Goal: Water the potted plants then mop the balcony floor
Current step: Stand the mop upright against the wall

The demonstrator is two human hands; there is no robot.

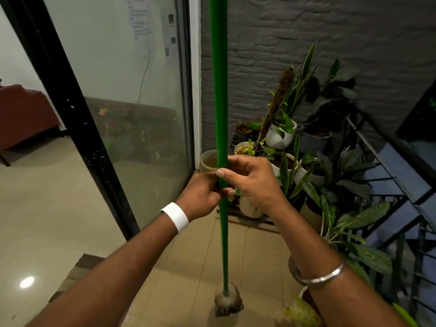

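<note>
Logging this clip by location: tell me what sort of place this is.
Probably a home balcony: a sliding glass door opens onto a room, potted plants crowd a grey brick wall, and a metal railing runs alongside.

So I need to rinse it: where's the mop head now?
The mop head rests on the tiled floor, low centre, beside the potted plants on the right.

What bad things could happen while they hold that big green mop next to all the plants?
Both hands, left hand and right hand, hold the green mop handle upright, close to the potted plants. A wide swing might knock a pot over or snap leaves. The handle also stands near the glass door, so tipping it left could bang the glass.
</note>
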